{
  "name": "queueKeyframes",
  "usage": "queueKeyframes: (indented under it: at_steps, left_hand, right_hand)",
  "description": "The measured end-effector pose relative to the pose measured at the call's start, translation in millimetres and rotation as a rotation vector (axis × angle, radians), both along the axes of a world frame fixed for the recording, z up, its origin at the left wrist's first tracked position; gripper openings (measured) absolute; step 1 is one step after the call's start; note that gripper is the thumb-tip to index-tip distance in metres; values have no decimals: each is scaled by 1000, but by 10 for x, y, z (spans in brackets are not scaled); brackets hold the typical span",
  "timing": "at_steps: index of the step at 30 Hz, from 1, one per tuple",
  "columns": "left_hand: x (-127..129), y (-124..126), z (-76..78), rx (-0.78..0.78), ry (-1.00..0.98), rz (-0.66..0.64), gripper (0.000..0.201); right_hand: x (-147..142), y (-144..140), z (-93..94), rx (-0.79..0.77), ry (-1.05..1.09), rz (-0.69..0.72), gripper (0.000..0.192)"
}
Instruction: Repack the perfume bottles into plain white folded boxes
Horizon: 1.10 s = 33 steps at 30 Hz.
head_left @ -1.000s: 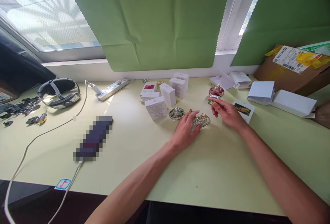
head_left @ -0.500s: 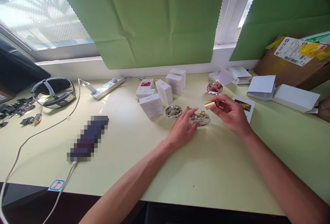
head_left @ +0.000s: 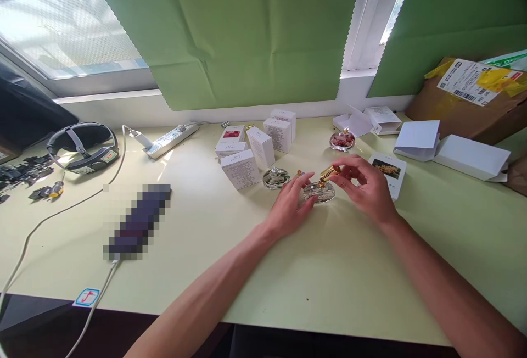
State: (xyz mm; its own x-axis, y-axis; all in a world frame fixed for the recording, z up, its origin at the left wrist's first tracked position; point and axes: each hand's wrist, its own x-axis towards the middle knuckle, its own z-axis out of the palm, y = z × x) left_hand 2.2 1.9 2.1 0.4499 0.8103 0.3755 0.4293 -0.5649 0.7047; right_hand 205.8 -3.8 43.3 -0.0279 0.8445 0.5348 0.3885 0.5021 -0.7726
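Observation:
A round clear glass bottle (head_left: 319,193) stands on the pale green table (head_left: 337,270). My left hand (head_left: 289,208) steadies it from the left, fingers against its side. My right hand (head_left: 368,185) pinches a gold cap (head_left: 330,172) and holds it tilted right above the bottle's gold neck. A second clear bottle (head_left: 275,178) sits just left of my left hand. A pink bottle (head_left: 342,140) stands farther back.
Several small white boxes (head_left: 241,168) cluster behind the bottles. A picture card (head_left: 387,170), folded white cartons (head_left: 471,156) and a brown parcel (head_left: 465,97) lie to the right. A power strip (head_left: 167,140), a headband device (head_left: 82,146) and a cabled blurred object (head_left: 138,221) lie to the left.
My right hand brought the gold cap from beside the pink bottle leftward and down to the clear bottle's neck. My left hand stayed on the bottle.

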Motion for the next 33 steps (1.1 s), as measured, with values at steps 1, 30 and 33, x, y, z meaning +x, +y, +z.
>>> queueKeyframes:
  at_steps: [1,30,33]
  left_hand:
    - [0,2,-4,-1,-2,0,53]
    - [-55,36,5,139,54,-117,61]
    - [-66,39,15,134,45,-109,60]
  right_hand:
    - [1,1,3,15,-21,10,18]
    - [186,89,-219,-345,-326,334,71]
    - [134,115,-279,-274,-287,319,63]
